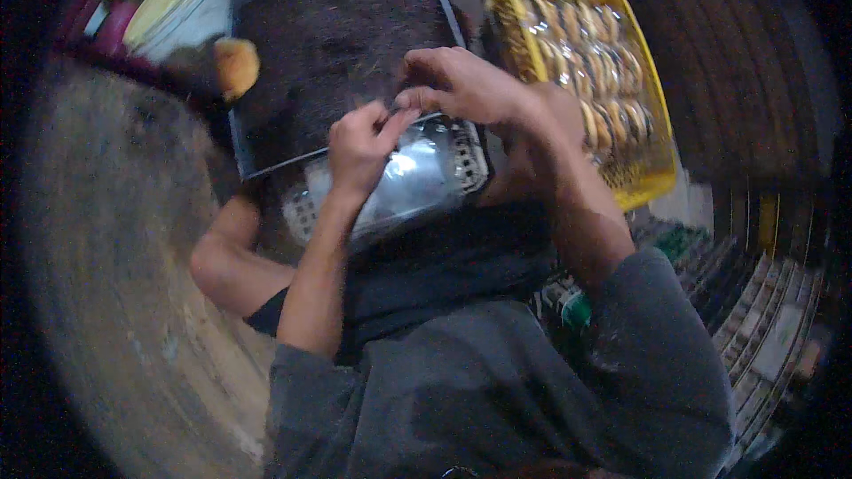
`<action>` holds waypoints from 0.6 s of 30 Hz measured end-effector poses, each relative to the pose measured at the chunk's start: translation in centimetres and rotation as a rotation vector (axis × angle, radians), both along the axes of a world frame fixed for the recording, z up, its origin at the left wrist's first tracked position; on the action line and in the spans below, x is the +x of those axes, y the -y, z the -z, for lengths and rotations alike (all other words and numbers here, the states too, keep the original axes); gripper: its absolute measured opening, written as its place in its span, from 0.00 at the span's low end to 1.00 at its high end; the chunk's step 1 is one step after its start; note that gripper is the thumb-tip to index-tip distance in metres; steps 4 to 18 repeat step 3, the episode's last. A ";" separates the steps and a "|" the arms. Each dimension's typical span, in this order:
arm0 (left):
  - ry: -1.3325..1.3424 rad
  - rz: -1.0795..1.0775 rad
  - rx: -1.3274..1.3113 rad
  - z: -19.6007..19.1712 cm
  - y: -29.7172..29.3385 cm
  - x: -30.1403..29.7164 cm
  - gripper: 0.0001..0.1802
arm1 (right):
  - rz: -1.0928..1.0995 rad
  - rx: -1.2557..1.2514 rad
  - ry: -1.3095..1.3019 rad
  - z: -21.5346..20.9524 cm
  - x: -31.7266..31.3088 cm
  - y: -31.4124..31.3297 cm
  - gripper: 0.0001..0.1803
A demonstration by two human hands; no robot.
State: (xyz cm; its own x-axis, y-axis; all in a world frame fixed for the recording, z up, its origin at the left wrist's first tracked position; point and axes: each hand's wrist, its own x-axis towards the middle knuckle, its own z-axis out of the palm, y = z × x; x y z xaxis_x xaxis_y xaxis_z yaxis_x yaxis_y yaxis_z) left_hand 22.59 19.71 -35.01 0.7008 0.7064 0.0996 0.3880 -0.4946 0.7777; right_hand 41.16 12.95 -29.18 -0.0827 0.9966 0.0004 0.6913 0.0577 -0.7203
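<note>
My left hand [359,146] and my right hand [466,89] meet fingertip to fingertip over the near edge of a dark, metal-rimmed tray [342,160]. Both have their thumbs and fingers pinched together. Whatever is between them is too small and blurred to name. Just beneath the hands, a stack of shiny clear plastic bags [404,173] lies in a small white perforated basket [302,217] on my lap. Dark, fibrous-looking stuff [346,44] covers the tray. At the tray's left edge sits a golden-brown bun-like piece [237,68].
To the right, a yellow plastic crate [661,124] holds rows of round, plastic-wrapped baked pieces [586,62]. A round yellowish plate-like thing [177,0] lies at the far left. Slatted racks or crates [763,337] stand at the lower right. Bare floor [133,257] shows on the left.
</note>
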 end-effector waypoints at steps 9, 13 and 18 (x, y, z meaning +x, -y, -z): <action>0.078 -0.237 -0.194 3.1 -2.1 0.3 0.24 | 0.196 0.064 -0.042 0.5 -4.1 -3.1 0.14; 0.078 -0.237 -0.194 3.1 -2.1 0.3 0.24 | 0.196 0.064 -0.042 0.5 -4.1 -3.1 0.14; 0.078 -0.237 -0.194 3.1 -2.1 0.3 0.24 | 0.196 0.064 -0.042 0.5 -4.1 -3.1 0.14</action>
